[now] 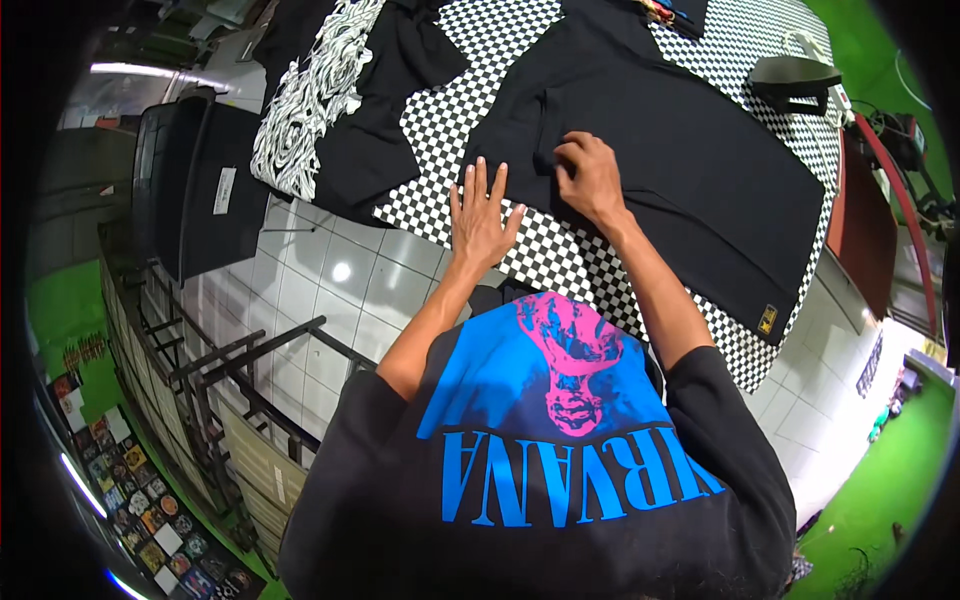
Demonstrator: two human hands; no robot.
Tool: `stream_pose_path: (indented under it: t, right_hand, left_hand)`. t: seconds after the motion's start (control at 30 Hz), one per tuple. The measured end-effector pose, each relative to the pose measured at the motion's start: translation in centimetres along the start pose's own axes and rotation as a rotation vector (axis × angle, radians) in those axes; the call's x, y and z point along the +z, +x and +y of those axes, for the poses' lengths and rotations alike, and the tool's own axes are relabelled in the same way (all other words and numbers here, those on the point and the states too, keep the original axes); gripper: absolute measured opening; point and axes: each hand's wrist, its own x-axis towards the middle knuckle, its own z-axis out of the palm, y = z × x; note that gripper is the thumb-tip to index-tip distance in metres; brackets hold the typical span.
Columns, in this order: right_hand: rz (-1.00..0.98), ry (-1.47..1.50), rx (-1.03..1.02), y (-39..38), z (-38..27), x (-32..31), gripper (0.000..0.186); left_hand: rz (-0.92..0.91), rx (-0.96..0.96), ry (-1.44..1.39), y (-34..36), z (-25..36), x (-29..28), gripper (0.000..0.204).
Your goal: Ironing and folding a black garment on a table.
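Observation:
A black garment (700,170) with a small yellow patch at its lower right lies spread on a black-and-white checkered surface (445,135). My left hand (478,215) rests with spread fingers at the garment's left edge, partly over the checks. Just to its right, my right hand (590,175) has its fingers curled down on the black cloth at a folded seam; the fingertips are partly hidden. To the left lie more black fabric (390,150) and a tangled heap of white strips (310,110).
A dark bowl-shaped object (790,80) sits at the table's back right. A black bin (190,190) stands at the left, above tiled floor (330,250). Dark metal racks (260,350) stand at lower left. Small colored items (670,12) lie at the far edge.

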Motion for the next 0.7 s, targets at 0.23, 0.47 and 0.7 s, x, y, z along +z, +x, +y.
stream_pose_path:
  t: [0.23, 0.47, 0.7]
  right_hand:
    - [0.281, 0.110, 0.917, 2.8, 1.6, -2.5, 0.032]
    - [0.228, 0.139, 0.925, 3.0, 2.8, -2.7, 0.035]
    - [0.162, 0.297, 0.902, 2.9, 3.1, -3.9, 0.031]
  left_hand:
    - [0.044, -0.029, -0.016, 0.9, 0.7, -2.2, 0.063]
    - [0.176, -0.013, -0.207, 12.7, 0.4, -2.6, 0.038]
    - [0.029, 0.005, -0.170, 20.2, 1.0, -0.2, 0.024]
